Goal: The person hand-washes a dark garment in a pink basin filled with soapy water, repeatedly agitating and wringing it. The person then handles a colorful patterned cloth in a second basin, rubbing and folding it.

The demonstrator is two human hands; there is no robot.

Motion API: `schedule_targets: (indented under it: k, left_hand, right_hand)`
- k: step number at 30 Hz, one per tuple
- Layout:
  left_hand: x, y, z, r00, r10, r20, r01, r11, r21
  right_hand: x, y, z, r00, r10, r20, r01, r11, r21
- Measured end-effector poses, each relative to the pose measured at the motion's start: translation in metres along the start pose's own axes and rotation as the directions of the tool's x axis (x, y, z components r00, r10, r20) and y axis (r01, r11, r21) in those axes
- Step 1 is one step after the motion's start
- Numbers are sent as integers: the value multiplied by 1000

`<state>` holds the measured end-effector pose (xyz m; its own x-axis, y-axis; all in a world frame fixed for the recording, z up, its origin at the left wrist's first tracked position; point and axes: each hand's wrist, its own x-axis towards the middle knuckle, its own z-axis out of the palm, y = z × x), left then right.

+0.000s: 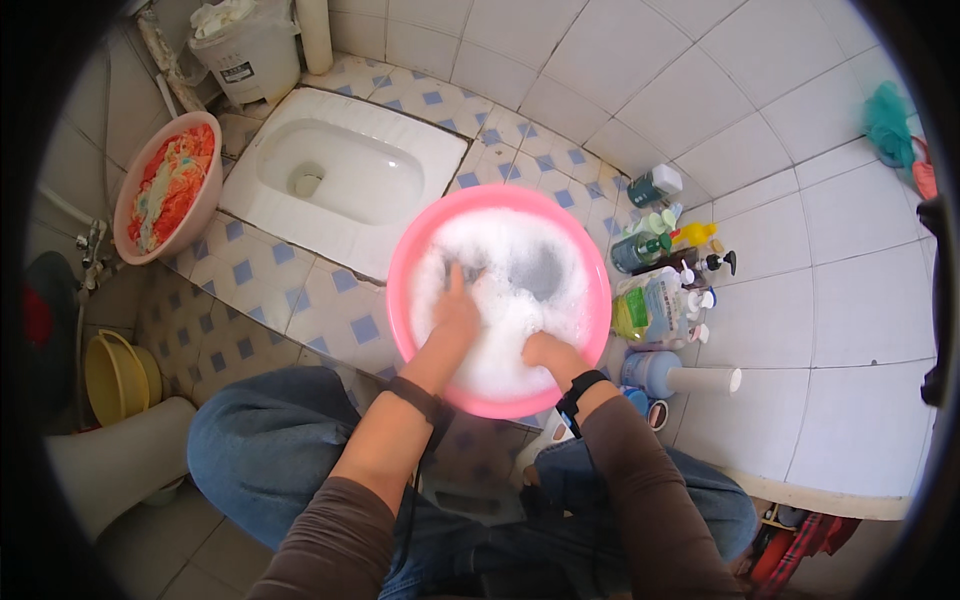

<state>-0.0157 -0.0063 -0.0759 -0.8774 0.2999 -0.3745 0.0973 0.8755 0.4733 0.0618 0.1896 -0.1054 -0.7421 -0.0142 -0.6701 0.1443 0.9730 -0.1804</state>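
A round pink plastic basin point(399, 345) full of white suds point(491, 375) stands on the tiled floor before me. Dark grey cloth point(538, 270) shows through the foam at its upper right. My left hand point(456, 307) reaches into the basin's left half, one finger stretched out by another dark patch of cloth point(469, 271); its other fingers are partly lost in foam. My right hand point(546, 351) dips into the suds at the lower right, its fingers hidden, so what it touches cannot be told.
A squat toilet point(442, 150) lies beyond the basin. Pump bottles point(649, 307) and other bottles line the right wall. At left are a pale pink basin point(214, 172) of red and cream cloth, a tap point(91, 247) and a yellow bucket point(112, 382). A bin point(259, 71) stands at upper left.
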Motion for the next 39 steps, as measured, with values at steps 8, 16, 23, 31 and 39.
schedule_targets:
  k: [8, 16, 23, 31, 39]
  left_hand:
    - [-31, 29, -81, 993, 102, -63, -119, 886, -449]
    - [-89, 84, -163, 953, 288, -96, -154, 186, -970]
    - [-115, 87, -189, 940, 313, -139, -182, 114, -977]
    - [-59, 36, -155, 993, 38, -113, -119, 269, -956]
    - [-44, 29, -93, 916, 244, 318, 393, -386, -835]
  right_hand:
    - [-36, -16, -35, 865, -249, -436, 371, 902, 222]
    - [-61, -47, -41, 664, 179, -726, 604, 444, 662]
    - [-72, -37, -53, 903, 39, -427, 367, 443, 818]
    - [-86, -30, -59, 871, -29, -491, 465, -273, 842]
    - [-141, -106, -115, 507, -88, -858, 704, 617, 353]
